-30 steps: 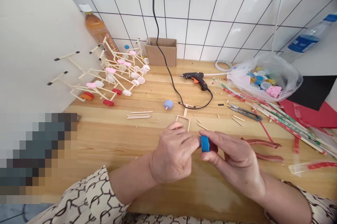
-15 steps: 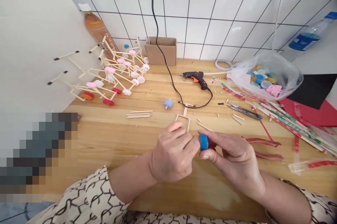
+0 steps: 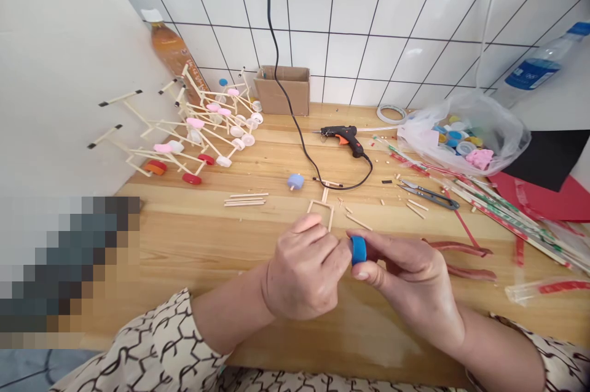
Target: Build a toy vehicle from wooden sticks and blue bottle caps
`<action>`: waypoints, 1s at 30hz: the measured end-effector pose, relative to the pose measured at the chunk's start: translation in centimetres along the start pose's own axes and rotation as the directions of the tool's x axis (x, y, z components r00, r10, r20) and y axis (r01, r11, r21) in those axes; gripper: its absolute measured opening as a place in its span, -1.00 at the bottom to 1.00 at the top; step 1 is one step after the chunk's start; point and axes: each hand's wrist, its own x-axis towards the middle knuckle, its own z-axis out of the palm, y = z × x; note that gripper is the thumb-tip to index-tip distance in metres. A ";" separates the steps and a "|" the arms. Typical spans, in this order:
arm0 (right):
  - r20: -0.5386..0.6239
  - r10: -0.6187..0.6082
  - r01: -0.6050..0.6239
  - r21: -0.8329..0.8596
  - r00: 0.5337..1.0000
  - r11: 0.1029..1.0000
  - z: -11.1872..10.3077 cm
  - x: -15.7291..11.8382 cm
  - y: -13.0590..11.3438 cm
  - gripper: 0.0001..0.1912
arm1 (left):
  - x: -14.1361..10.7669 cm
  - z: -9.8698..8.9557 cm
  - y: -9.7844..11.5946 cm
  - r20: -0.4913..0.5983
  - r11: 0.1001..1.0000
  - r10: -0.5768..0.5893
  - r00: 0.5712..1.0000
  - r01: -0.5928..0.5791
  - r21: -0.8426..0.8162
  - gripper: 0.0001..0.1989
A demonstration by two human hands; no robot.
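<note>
A blue bottle cap [image 3: 358, 250] is pinched on edge between the thumb and fingers of my right hand [image 3: 415, 281]. My left hand [image 3: 308, 269] is closed, its fingertips against the cap's left side; whatever it grips is hidden behind its own fingers. Just beyond the hands lies a small frame of thin wooden sticks [image 3: 321, 202], partly covered by my left hand. A lilac bottle cap piece [image 3: 295, 181] with a stick through it sits a little farther back. Several cut sticks [image 3: 246, 200] lie to the left of it.
Stick models with cap wheels [image 3: 193, 123] crowd the back left by a tea bottle [image 3: 170, 48]. A glue gun [image 3: 342, 134] with its cable, a cardboard box [image 3: 286, 91], a bag of caps [image 3: 461, 134], thread snips [image 3: 428, 193] and red-handled pliers [image 3: 461, 247] lie around the table.
The blue cap has turned slightly in my right fingers and shifted a touch to the right. My hands otherwise hold nearly the same pose.
</note>
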 end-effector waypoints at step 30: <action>0.082 -0.044 0.043 0.022 0.996 0.999 -0.4 1.9 1.2 -0.74 | 1.0 0.5 -1.5 0.014 0.998 -0.031 0.999 0.032 -0.055 -0.85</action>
